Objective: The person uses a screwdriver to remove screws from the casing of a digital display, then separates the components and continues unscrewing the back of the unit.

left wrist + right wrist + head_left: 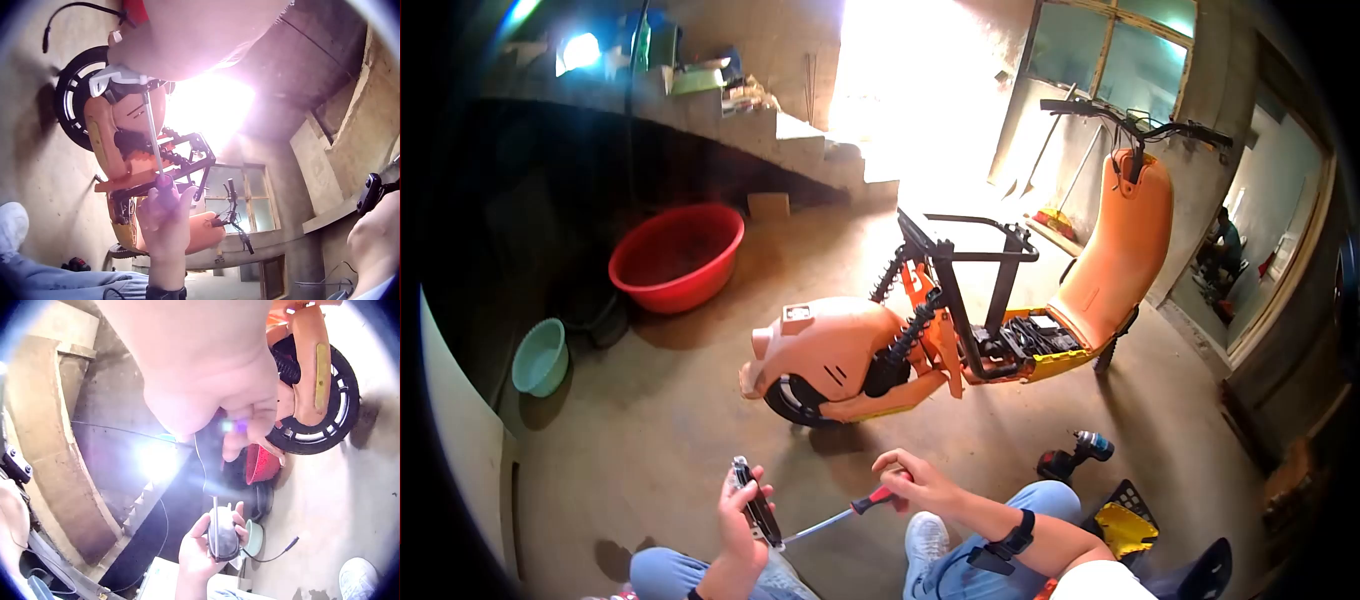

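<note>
My left hand [738, 525] holds up an oval part [224, 536], dark at the rim with a paler face, seen nearly edge-on in the head view. A thin black cable [270, 557] with a plug end trails from beside it. In my right hand [930, 488] is a screwdriver [872, 500] with a red and black handle, gripped with the fingers curled round it. Its long shaft [820, 525] points left, the tip right at the lower end of the oval part. White plastic [112, 80] shows by the tip in the left wrist view.
An orange electric scooter [840, 345] without its seat stands ahead. A cordless drill [1075, 455] and a yellow and black part [1125, 528] lie at the right. Red [685, 290] and mint [541, 358] basins sit at the left. Another person [1225, 245] sits beyond the frame at the right.
</note>
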Available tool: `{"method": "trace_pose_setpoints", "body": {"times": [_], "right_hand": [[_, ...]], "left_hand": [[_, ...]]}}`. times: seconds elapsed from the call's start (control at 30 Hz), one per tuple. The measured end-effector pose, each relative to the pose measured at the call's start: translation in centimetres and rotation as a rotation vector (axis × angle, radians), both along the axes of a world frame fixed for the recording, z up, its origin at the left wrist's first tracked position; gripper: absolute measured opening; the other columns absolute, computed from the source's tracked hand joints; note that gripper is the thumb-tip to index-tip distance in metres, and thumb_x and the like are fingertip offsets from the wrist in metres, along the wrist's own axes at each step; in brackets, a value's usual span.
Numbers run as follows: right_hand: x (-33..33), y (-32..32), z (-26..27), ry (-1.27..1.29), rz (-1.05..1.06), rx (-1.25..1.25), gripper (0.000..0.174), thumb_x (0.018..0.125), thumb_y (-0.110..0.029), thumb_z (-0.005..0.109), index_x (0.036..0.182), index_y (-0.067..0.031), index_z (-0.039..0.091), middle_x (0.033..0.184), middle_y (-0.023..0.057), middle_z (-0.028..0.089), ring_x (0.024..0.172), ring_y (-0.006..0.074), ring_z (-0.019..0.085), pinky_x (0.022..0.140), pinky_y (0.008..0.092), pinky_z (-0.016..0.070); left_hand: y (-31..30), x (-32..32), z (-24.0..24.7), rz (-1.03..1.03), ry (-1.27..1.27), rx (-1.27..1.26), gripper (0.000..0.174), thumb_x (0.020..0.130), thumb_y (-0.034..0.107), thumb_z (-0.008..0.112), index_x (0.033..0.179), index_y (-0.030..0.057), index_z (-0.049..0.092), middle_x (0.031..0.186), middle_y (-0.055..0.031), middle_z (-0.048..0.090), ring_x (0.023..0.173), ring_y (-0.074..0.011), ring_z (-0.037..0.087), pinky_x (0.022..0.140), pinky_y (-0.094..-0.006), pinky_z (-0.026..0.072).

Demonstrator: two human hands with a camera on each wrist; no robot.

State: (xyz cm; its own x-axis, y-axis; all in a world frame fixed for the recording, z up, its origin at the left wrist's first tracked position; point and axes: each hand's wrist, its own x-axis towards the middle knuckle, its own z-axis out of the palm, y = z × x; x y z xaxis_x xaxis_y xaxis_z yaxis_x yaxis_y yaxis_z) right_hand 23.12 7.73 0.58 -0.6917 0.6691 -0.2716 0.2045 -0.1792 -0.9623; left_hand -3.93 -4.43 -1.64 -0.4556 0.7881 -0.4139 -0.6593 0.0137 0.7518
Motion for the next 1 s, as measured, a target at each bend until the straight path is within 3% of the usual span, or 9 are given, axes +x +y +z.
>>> {"method": "trace_pose_setpoints", "body": {"times": [0.17,0.27,0.4,0.5,0.6,0.67,0.8,0.87,1.0], "right_hand": [[-0.4,0.1,-0.8,0.324,-0.014,0.097,0.03,0.101,-0.031,0.057,0.117,-0.0062,0.053,0.088,0.0005,0.061,0.068,0.0047,0.057,0.055,0.0206,0.0444],[-0.2,0.1,-0.5,-0.012,-0.037,0.12,0.03,0.1,-0.031,0.058,0.116,-0.006,0.053,0.085,0.0024,0.066,0.065,0.0059,0.058,0.056,0.0223,0.0447],[-0.2,-0.2,-0.6,0.01,-0.022,0.064,0.029,0.1,-0.031,0.058,0.115,-0.0062,0.053,0.082,0.0019,0.064,0.062,0.0066,0.057,0.054,0.0223,0.0439],[-0.1,0.0,-2.1,0.305,-0.012,0.089,0.03,0.101,-0.033,0.056,0.114,-0.0062,0.053,0.077,0.0007,0.062,0.057,0.0069,0.055,0.051,0.0228,0.043],[0.5,0.3,-1.6,0.223,0.045,0.091,0.032,0.1,-0.03,0.058,0.119,-0.0058,0.05,0.082,0.0015,0.061,0.063,0.0071,0.057,0.054,0.0232,0.0452],[0.6,0.4,-0.6,-0.035,0.013,-0.116,0.037,0.098,-0.026,0.062,0.125,-0.0052,0.046,0.093,0.0037,0.061,0.075,0.0073,0.059,0.061,0.023,0.0475],[0.6,0.0,-0.9,0.012,0.027,-0.081,0.04,0.098,-0.026,0.062,0.127,-0.0053,0.044,0.091,0.0038,0.061,0.075,0.0077,0.06,0.06,0.0228,0.0474],[0.2,-0.4,-1.9,0.275,-0.015,0.076,0.036,0.099,-0.031,0.059,0.122,-0.0057,0.048,0.08,0.0008,0.06,0.061,0.0073,0.057,0.053,0.0227,0.0457],[0.5,-0.1,-1.7,0.229,0.007,0.15,0.036,0.099,-0.031,0.059,0.123,-0.0054,0.048,0.082,0.001,0.061,0.062,0.0073,0.057,0.056,0.0232,0.048]], "left_hand": [[0.3,-0.6,-0.5,0.013,-0.005,-0.012,0.048,0.091,0.01,0.056,0.137,0.0136,0.047,0.116,-0.0015,0.066,0.088,-0.014,0.063,0.073,-0.0318,0.0513],[0.6,-0.9,-1.2,0.012,-0.005,0.006,0.045,0.09,0.01,0.057,0.134,0.0138,0.048,0.115,-0.0015,0.067,0.086,-0.0149,0.064,0.071,-0.0327,0.0516],[0.5,-0.9,-0.9,0.036,0.018,0.0,0.041,0.09,0.01,0.057,0.131,0.0137,0.051,0.114,-0.001,0.067,0.085,-0.0151,0.064,0.07,-0.0336,0.0519],[0.5,-0.7,-1.0,0.05,0.031,0.002,0.039,0.09,0.01,0.058,0.129,0.0138,0.052,0.114,-0.001,0.067,0.085,-0.015,0.064,0.07,-0.0335,0.0521],[0.5,-0.7,-1.2,0.039,0.014,0.017,0.04,0.09,0.01,0.058,0.129,0.0141,0.052,0.114,-0.0012,0.067,0.085,-0.015,0.064,0.07,-0.0335,0.0521],[0.5,-0.7,-1.2,0.026,0.002,0.024,0.04,0.09,0.01,0.058,0.129,0.0142,0.051,0.114,-0.0013,0.067,0.085,-0.0152,0.064,0.07,-0.0336,0.0521],[0.4,-0.5,-1.2,0.031,0.022,0.028,0.043,0.09,0.009,0.058,0.132,0.0141,0.05,0.114,-0.0018,0.067,0.085,-0.0155,0.064,0.069,-0.0337,0.0522],[0.4,-0.5,-1.2,0.036,0.028,0.027,0.044,0.09,0.009,0.058,0.133,0.0142,0.049,0.114,-0.0019,0.067,0.085,-0.0155,0.064,0.069,-0.0336,0.0523],[0.3,-0.2,-0.8,0.048,0.023,0.03,0.039,0.09,0.01,0.058,0.128,0.0143,0.05,0.112,-0.0024,0.067,0.084,-0.016,0.064,0.068,-0.0335,0.0526]]}}
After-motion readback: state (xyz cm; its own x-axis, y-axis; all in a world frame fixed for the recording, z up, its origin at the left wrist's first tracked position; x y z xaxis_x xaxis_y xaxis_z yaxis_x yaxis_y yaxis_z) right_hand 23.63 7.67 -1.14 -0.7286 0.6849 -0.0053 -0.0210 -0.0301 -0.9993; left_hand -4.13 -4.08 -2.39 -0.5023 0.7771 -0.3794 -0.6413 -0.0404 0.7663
